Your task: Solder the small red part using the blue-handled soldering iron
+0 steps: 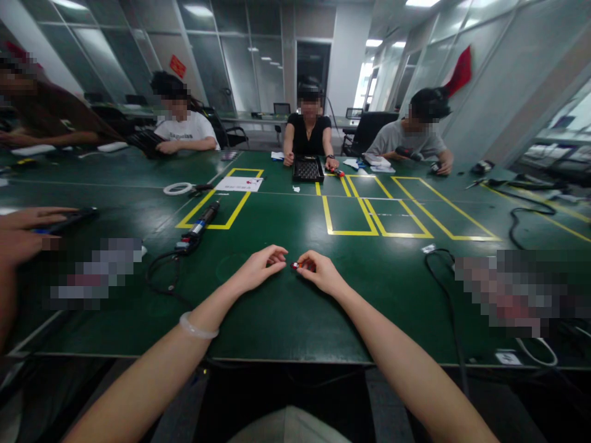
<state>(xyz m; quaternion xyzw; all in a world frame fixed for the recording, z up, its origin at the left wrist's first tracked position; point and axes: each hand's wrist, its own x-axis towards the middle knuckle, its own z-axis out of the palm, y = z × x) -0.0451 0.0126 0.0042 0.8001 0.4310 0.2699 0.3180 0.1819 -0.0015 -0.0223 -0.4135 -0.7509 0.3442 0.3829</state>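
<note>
Part (295,266), small, red and white, pinched in right grip (321,271) at green counter (295,326), with left grip (262,267) loosely curved, slightly spread, just beside it.

Small object (294,266), red and white, pinched in right hand (318,271)

Green is seen on the table (286,329), yellow on its tape rectangles (353,233), red and white on the part (294,266), and cloudy white on the bangle (198,333).
</note>
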